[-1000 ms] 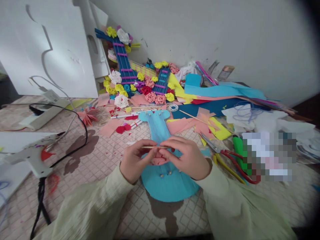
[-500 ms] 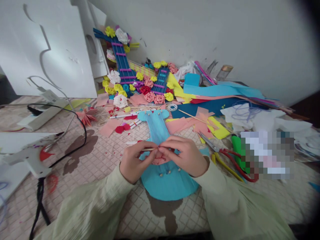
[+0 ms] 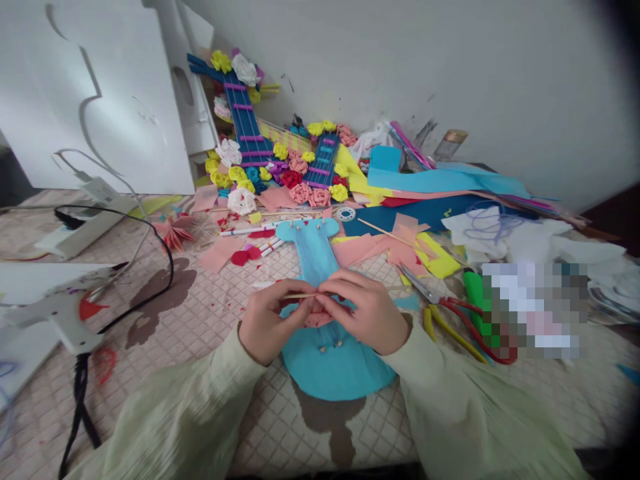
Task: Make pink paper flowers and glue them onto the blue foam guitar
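Observation:
My left hand (image 3: 267,323) and my right hand (image 3: 367,313) meet over a light blue guitar-shaped paper cutout (image 3: 325,360) lying flat on the table. Both hands are closed in a pinch on a thin wooden stick (image 3: 300,295) with a pink paper roll (image 3: 319,319) wound on it. The stick lies level between my fingertips. Small pegs dot the cutout just below my hands.
A white glue gun (image 3: 65,313) with a black cord lies at left, a power strip (image 3: 80,233) behind it. Red-handled scissors (image 3: 450,307) lie right of my hands. Paper flowers on blue guitar models (image 3: 250,133), coloured paper sheets (image 3: 440,183) and scraps crowd the back.
My hands have shifted a little and my fingers have turned the stick and pink roll slightly; the stick shows shorter on the right. Nothing else has moved.

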Demonstrator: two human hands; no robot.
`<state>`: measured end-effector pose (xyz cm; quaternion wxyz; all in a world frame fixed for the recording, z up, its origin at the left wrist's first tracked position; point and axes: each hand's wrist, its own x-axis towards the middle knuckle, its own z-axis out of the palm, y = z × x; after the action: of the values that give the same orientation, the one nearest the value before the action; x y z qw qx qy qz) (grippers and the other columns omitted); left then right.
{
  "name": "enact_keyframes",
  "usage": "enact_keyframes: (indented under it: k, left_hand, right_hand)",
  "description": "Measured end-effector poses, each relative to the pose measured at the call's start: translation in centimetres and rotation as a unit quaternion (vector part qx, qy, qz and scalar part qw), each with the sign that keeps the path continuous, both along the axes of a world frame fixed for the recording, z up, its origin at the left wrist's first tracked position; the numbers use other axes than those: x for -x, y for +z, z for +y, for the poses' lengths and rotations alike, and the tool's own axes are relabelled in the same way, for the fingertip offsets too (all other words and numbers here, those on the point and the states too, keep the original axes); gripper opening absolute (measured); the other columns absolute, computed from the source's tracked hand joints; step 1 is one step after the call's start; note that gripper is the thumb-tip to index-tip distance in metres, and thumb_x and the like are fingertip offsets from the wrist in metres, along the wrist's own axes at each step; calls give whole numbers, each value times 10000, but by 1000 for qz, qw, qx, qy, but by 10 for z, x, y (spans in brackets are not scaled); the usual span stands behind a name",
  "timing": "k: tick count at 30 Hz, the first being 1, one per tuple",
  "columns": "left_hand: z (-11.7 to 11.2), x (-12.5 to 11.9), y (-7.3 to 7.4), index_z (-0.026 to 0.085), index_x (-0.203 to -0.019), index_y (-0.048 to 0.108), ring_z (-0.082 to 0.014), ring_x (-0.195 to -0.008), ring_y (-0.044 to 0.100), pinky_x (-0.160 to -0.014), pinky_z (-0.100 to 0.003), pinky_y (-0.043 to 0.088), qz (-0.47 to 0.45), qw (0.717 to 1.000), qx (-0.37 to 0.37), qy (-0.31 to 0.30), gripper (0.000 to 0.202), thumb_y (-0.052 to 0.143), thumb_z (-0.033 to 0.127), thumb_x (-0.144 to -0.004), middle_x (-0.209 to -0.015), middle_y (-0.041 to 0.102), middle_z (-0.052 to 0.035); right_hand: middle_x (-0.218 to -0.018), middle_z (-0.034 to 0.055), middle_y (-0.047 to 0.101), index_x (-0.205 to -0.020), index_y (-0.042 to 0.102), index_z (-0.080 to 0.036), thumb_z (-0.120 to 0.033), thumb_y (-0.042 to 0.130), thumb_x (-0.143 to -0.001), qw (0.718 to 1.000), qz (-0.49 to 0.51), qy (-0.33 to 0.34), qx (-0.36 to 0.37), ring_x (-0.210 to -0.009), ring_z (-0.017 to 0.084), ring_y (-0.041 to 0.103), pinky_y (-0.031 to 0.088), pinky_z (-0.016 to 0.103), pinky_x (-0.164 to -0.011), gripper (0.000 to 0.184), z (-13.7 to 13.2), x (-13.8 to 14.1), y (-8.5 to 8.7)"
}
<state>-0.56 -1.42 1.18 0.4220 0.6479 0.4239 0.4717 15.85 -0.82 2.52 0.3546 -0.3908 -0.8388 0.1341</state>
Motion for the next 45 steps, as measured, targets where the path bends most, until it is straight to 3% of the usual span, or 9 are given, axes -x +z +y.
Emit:
enact_keyframes:
  k: [7,13,19,26,30,33,39,45]
  left_hand:
    - [-1,0,1,132,-799,601,-161,-694,642,-602,-254,555,-10,1000,27,-5,116,598,201,-705,-754,656,-60]
    - [0,0,2,139,-789,599,-176,-711,646,-588,-260,559,-25,999,49,1,126,617,214,-691,-769,654,-62]
    - [0,0,-1,134,-820,584,-160,-659,639,-518,-239,549,-79,992,100,-19,175,637,220,-677,-747,647,-54]
    - [3,0,-2,130,-859,565,-150,-623,632,-514,-241,533,-96,988,125,2,237,652,219,-657,-755,651,-59]
    - [4,-1,-2,128,-887,574,-160,-703,633,-595,-260,541,-91,989,120,1,258,648,234,-665,-823,657,-77]
    - [5,-1,-2,120,-834,621,-165,-738,627,-658,-278,539,-71,990,123,-23,210,639,255,-674,-820,663,-81]
    - [4,-3,-1,118,-779,645,-128,-618,624,-570,-225,532,-121,974,181,-64,191,646,266,-659,-721,674,-50]
    - [5,-6,-3,124,-691,648,-91,-508,582,-476,-177,493,-114,977,182,2,125,641,243,-651,-588,645,-12]
  right_hand:
    - [-792,34,573,-809,583,-163,-175,507,-795,999,24,6,24,-717,121,535,448,244,-651,78,0,-1,0]
    - [-812,46,580,-849,609,-164,-193,495,-810,998,30,34,37,-733,127,546,460,259,-660,124,3,-4,0]
    - [-772,42,579,-796,617,-154,-175,510,-787,998,47,-15,33,-687,117,544,455,241,-616,110,1,1,-1]
    - [-725,26,578,-737,613,-160,-163,527,-757,995,64,-64,38,-595,97,528,439,221,-556,88,-2,6,-2]
    - [-715,23,571,-724,603,-166,-162,517,-759,995,69,-61,39,-594,100,528,435,221,-550,93,-1,6,0]
    - [-712,21,566,-721,597,-168,-149,526,-748,995,71,-59,46,-607,105,528,431,221,-547,78,-1,5,1]
    - [-687,19,571,-689,600,-164,-132,563,-717,990,76,-92,73,-640,120,537,429,230,-562,57,0,6,1]
    - [-669,9,582,-666,592,-161,-121,582,-692,984,94,-108,109,-603,108,531,423,216,-529,49,-3,10,-1]
